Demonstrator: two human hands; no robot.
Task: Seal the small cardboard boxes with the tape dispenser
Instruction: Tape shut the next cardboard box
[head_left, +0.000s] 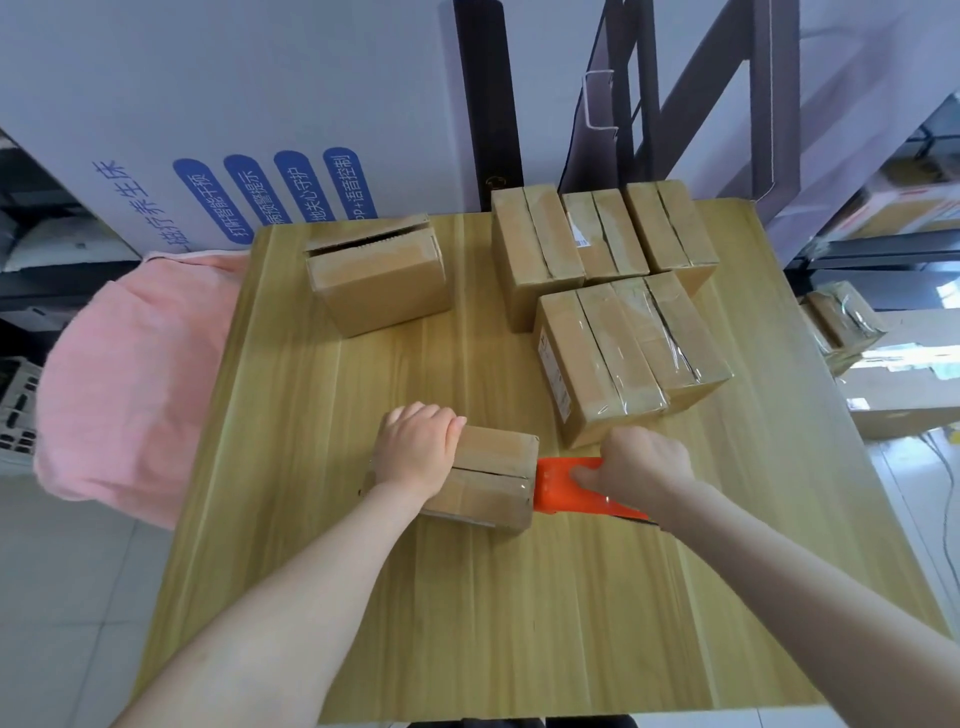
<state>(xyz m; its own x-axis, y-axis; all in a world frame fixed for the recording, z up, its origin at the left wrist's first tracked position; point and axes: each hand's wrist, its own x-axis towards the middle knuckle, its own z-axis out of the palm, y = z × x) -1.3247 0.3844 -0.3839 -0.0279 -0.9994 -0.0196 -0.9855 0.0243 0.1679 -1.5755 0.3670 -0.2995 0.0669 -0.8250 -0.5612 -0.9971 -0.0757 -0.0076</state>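
Left hand (413, 449) curled over box (496, 449) left end; right hand (641, 465) grips tape dispenser (563, 486) at box right end. Advice: track seam (491, 473), keep box pinned.

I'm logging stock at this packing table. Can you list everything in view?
table: one, light wood, centre
near box: one, brown, near middle
tape dispenser: one, orange, at that box's right end
open box: one, brown, far left
taped boxes: five, brown, far right cluster
cloth: one, pink, off the left edge
carton: one, white, behind table
left grip: holds the near box
right grip: holds the tape dispenser
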